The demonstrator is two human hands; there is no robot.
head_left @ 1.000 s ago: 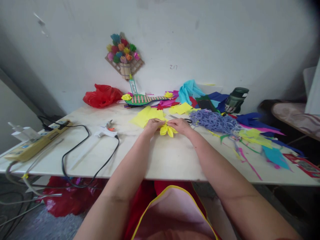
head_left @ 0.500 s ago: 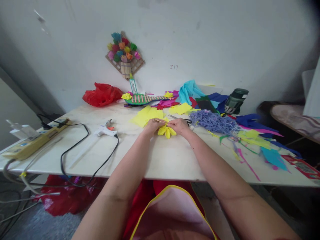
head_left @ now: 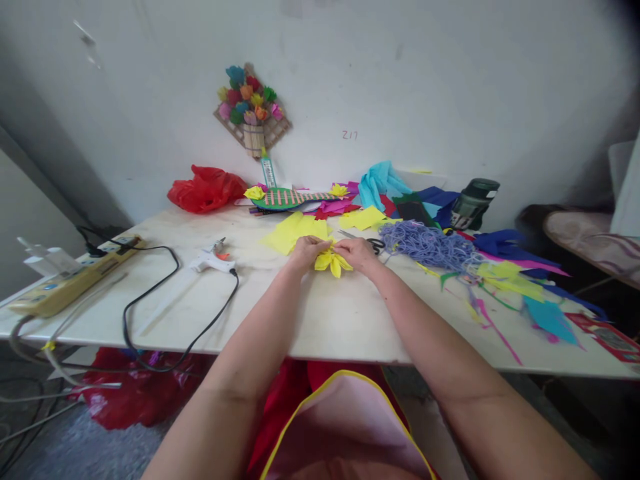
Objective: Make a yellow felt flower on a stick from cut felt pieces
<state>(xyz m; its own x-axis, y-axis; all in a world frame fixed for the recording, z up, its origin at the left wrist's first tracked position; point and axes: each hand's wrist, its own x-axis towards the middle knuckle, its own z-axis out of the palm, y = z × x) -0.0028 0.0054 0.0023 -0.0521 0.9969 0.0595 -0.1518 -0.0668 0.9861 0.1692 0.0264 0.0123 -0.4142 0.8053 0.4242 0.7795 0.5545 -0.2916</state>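
Between my two hands is a yellow paper flower [head_left: 334, 262], its pointed petals spreading toward me just above the table. My left hand [head_left: 309, 251] pinches its left side, with thumb and fingers together. On the other side my right hand [head_left: 356, 253] grips the flower's upper right petals with bent fingers. The flower's centre is partly covered by my fingertips. Right behind my right hand lie black-handled scissors [head_left: 375, 245], blades pointing left. Yellow paper sheets [head_left: 295, 231] lie flat behind my left hand.
To the left are a white glue gun [head_left: 213, 262] with a black cord and a yellow power strip [head_left: 65, 283]. Purple yarn [head_left: 425, 243], a dark bottle [head_left: 473, 203] and coloured scraps [head_left: 547, 317] are on the right. A red plastic bag [head_left: 206, 189] sits near the wall.
The fingers have shifted slightly on the flower, and both hands stay in nearly the same place. The whole view has moved a little.
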